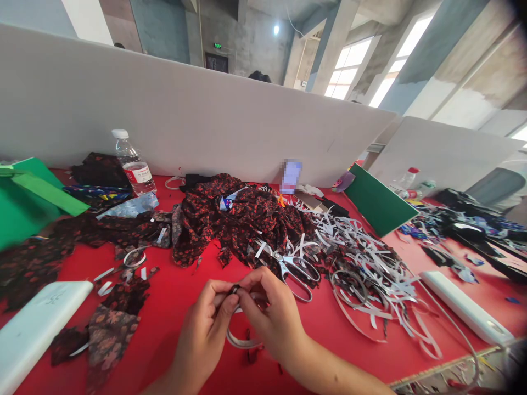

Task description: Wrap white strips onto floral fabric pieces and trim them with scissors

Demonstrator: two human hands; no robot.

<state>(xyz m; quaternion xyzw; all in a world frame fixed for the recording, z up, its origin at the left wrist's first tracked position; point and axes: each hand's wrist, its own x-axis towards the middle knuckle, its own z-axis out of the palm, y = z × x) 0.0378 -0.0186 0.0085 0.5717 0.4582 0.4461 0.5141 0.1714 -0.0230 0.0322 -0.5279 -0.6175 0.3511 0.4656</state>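
My left hand (206, 323) and my right hand (269, 312) meet low in the middle of the view, above the red table (173, 291). Both pinch a small dark scrap of fabric (234, 289) at the top of a white elastic band (241, 341), whose loop hangs down between them. Just beyond my right hand lie white-handled scissors (294, 269). Behind them sits a heap of black fabric with red flowers (239, 216).
A tangle of white strips (362, 258) spreads to the right. White flat devices lie at front left (37, 323) and right (461, 307). A water bottle (132, 164), green boards (28, 200) (376, 203) and grey partitions (197, 120) stand at the back. Fabric scraps (111, 323) litter the left.
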